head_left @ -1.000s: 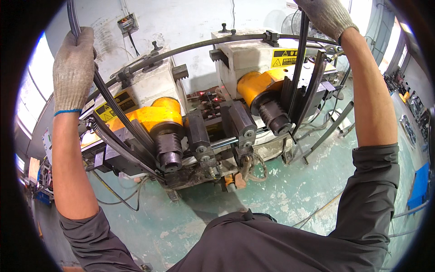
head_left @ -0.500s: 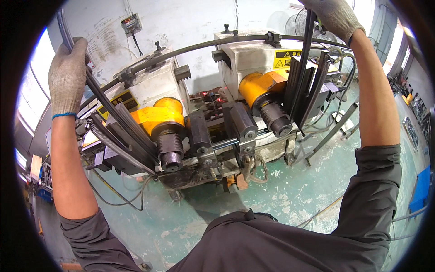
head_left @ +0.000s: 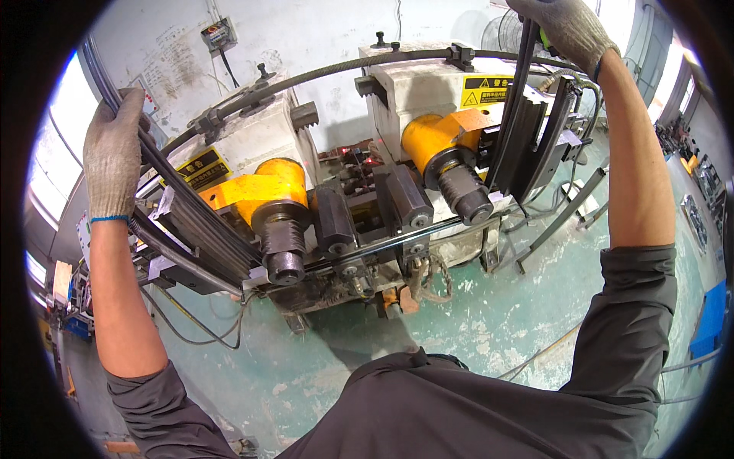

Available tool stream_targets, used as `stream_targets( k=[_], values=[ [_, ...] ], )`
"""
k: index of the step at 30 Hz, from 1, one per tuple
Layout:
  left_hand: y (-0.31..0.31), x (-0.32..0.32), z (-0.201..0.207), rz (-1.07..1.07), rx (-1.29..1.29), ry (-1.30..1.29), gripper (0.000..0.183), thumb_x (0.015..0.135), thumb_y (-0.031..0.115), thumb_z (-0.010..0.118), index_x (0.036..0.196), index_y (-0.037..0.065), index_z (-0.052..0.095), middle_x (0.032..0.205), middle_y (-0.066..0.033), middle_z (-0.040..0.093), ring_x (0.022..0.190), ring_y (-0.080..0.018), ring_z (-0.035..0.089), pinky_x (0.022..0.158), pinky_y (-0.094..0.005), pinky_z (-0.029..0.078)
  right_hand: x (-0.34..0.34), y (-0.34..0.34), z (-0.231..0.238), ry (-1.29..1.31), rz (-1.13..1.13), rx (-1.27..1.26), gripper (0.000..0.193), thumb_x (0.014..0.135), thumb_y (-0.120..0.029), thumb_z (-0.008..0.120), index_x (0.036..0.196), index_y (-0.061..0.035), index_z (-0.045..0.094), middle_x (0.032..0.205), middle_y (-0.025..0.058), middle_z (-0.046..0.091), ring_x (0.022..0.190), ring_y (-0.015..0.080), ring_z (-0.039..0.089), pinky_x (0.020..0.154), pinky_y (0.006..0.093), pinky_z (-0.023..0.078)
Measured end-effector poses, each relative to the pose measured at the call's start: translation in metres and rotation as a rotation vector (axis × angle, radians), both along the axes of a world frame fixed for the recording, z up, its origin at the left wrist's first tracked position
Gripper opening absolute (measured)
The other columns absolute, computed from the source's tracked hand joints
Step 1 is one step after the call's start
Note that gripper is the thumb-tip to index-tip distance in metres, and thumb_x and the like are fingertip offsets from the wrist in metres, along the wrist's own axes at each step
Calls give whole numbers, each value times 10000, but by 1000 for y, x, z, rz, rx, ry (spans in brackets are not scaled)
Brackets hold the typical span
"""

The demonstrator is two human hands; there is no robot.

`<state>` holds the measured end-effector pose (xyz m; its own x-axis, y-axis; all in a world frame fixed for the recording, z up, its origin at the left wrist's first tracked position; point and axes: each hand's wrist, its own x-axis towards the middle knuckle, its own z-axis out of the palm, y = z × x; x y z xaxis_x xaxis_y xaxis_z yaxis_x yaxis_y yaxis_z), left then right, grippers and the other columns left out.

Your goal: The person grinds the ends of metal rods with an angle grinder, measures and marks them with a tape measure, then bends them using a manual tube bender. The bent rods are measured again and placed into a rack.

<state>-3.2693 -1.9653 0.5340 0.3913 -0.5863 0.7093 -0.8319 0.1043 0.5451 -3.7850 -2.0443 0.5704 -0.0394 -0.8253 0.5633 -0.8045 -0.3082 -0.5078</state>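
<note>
My left hand, in a grey knitted glove, is closed around a long dark metal tube that slants down toward the machine's left side. High on the right, my gloved right hand grips the upper end of another upright dark tube. A dark straight bar crosses low in front of the machine; whether it joins both tubes into one U-shaped piece I cannot tell. Between my arms stands a bending machine with two yellow swing arms, threaded dark spindles and two black blocks.
A curved dark rail runs over the machine's white housings. Hoses and cables hang at its left. A loose bar leans at the right above the worn green floor. A switch box is on the wall.
My left hand has come down slightly; my right hand has barely moved. The low crossbar shows more fully in front of the blocks. The dark tooling at the right stands farther from the upright tube.
</note>
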Motion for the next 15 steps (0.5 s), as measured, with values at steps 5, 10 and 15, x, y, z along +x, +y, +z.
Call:
stream_targets(
  k=[5, 10, 15],
  values=[
    [6, -6, 0, 41, 5, 14, 516, 1065, 531, 726, 1138, 21, 753, 874, -53, 688, 751, -150, 663, 705, -337, 548, -22, -28, -1, 27, -52, 28, 355, 1059, -336, 688, 908, -17, 735, 712, 7, 585, 643, 160, 526, 625, 387, 463],
    [17, -17, 2, 25, -7, 34, 534, 1035, 508, 678, 1186, 1, 749, 856, -90, 710, 792, -194, 682, 782, -391, 560, -44, -49, -10, 320, -133, -130, 709, 1100, -652, 660, 1121, 39, 815, 861, 95, 726, 796, 204, 646, 793, 414, 498],
    [21, -21, 1, 35, -29, -35, 483, 1048, 455, 657, 1153, -8, 743, 862, -141, 729, 795, -262, 703, 804, -437, 569, -44, -47, -12, 294, -115, -169, 713, 1106, -636, 645, 1142, 56, 815, 864, 128, 733, 824, 228, 695, 832, 424, 531]
  ],
)
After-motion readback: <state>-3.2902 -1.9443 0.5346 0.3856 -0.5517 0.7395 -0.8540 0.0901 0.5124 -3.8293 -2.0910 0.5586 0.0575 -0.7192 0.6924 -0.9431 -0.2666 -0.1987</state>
